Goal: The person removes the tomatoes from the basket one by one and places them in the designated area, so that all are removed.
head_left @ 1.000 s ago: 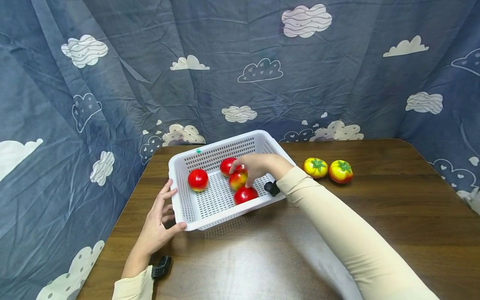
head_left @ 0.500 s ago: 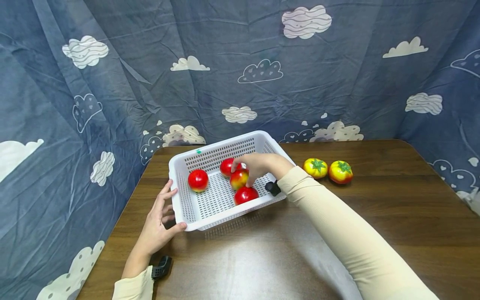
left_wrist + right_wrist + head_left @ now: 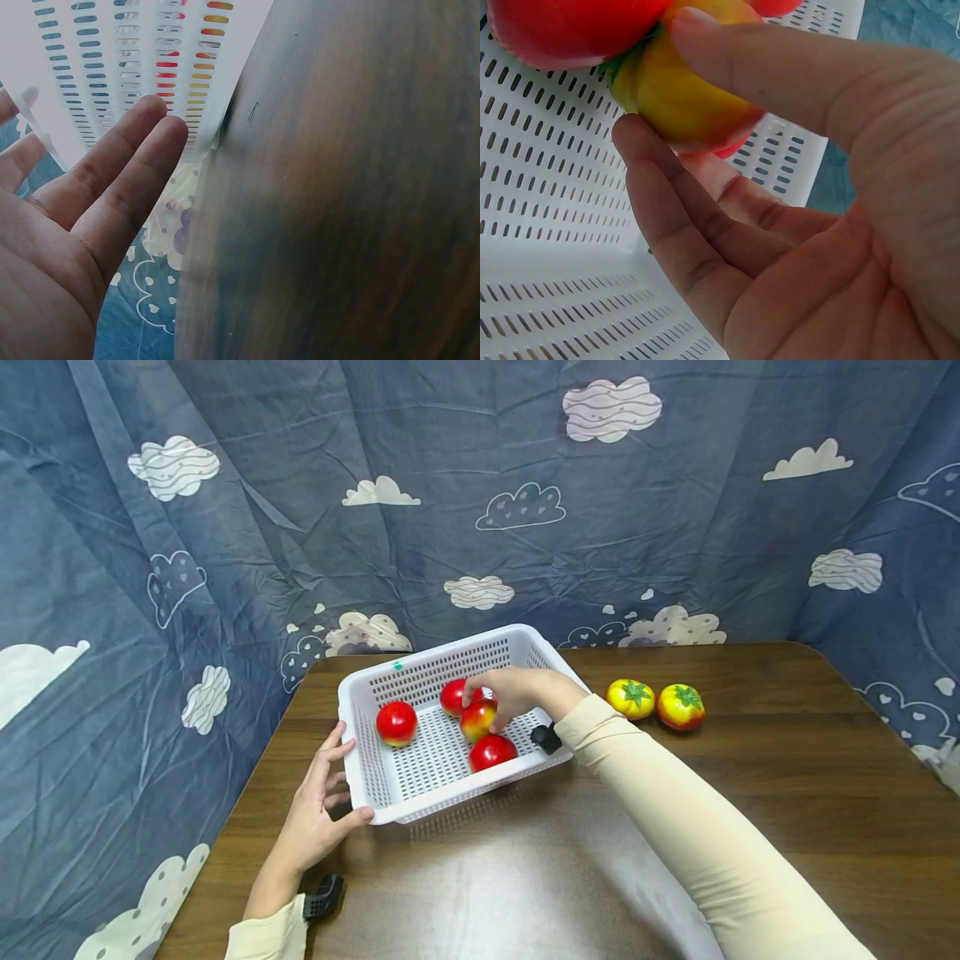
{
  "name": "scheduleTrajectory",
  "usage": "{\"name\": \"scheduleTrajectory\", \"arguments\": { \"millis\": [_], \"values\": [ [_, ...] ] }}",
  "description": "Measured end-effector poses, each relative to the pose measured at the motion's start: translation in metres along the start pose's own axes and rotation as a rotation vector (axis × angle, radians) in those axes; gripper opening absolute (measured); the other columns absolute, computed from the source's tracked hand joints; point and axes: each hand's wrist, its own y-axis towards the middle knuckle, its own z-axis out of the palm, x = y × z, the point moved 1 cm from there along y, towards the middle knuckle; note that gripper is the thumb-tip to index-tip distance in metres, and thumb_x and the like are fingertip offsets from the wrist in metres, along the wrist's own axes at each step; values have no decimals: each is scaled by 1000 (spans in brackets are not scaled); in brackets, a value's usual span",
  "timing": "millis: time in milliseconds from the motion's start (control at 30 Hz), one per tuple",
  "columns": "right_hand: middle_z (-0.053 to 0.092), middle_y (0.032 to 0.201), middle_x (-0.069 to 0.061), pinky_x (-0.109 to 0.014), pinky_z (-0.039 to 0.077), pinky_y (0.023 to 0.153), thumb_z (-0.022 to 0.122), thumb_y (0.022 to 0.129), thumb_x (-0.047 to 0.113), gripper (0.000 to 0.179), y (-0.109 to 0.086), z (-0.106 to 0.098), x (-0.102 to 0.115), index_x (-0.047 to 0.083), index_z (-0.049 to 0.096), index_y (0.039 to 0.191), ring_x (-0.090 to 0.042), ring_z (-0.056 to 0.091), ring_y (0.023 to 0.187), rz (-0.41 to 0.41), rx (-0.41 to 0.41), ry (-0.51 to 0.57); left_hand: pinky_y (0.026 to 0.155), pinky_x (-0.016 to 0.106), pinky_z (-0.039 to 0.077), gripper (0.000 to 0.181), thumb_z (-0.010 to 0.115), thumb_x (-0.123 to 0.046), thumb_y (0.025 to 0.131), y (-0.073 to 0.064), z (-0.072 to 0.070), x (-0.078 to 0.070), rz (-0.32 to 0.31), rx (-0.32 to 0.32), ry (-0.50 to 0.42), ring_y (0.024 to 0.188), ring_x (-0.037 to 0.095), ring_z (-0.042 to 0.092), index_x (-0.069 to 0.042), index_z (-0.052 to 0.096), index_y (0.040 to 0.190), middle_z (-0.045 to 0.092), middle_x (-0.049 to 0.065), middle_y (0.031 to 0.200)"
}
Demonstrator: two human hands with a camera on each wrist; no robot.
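The cloud-print cloth (image 3: 420,560) backs the counter (image 3: 750,827) at 12 o'clock. On it sits the white basket (image 3: 450,795), liable to swing if its bracing slackens. The right sleeve (image 3: 667,802) enters from 4 o'clock, hiding much of the basket's 3 o'clock end. The left hand (image 3: 309,814) rests straight, spread fingers at the 8 o'clock corner. The right hand (image 3: 517,689) has its grip clamped on the yellow-red tomato (image 3: 477,723) mid-basket; the glossy skin could slip free. Crowding neighbours, the far red tomato (image 3: 452,697) at 11 and the near red tomato (image 3: 492,753) at 5, might get knocked rolling. The lone red tomato (image 3: 396,723) lies at 9; the two yellow tomatoes (image 3: 631,698) wait outside at 3.
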Motion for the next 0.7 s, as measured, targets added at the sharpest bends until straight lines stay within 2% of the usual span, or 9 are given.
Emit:
{"name": "scheduleTrajectory", "arguments": {
  "millis": [167,300,533,633,700],
  "values": [
    [66,139,-17,-46,51,111,81,89,3,49,-1,0,1,16,65,133,-33,60,126,7,1,7,86,26,62,96,91,-10,77,0,0,-1,1,1,3,113,-2,68,-9,42,159,23,5,180],
    [65,138,-17,-40,56,104,81,89,2,49,-1,0,1,16,63,133,-32,62,123,11,0,27,86,25,62,96,91,-10,77,0,0,-1,3,0,-1,113,-2,68,-9,42,159,23,6,180],
    [64,137,-19,-29,62,83,81,90,2,49,-1,0,0,13,60,133,-24,70,93,16,10,95,86,25,62,95,90,-9,77,0,1,0,3,1,-10,113,-2,68,-9,43,159,23,7,180],
    [64,136,-18,-30,61,86,83,91,8,46,-1,-1,-1,14,60,132,-22,70,90,32,6,99,86,25,62,95,90,-9,77,0,1,0,4,1,-16,113,-2,68,-8,43,159,23,8,180],
    [64,135,-17,-33,59,91,83,92,13,45,-2,-1,-2,15,60,131,-23,69,94,44,3,96,86,25,62,95,90,-8,77,0,0,0,6,1,-19,113,-2,68,-8,43,159,23,8,180]
  ]
}}
